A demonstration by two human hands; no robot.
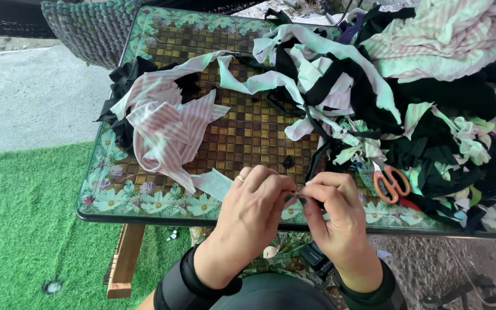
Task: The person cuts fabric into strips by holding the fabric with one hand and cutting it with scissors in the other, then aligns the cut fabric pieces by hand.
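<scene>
Orange scissors (391, 183) — striped cloth (167, 129)

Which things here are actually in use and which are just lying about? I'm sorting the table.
In use:
left hand and right hand, pinching a small dark fabric piece.

Lying about:
orange-handled scissors
pink striped cloth
heap of black and pale strips
woven basket

Left hand (256, 198) and right hand (331, 209) meet at table (144, 198) front edge, fingertips pinching a black fabric strip (317, 158) between them. Orange-handled scissors (391, 183) just right of hands. Striped pink cloth (167, 129) left, big scrap pile (431, 103) right. Green turf (24, 229) below.
</scene>
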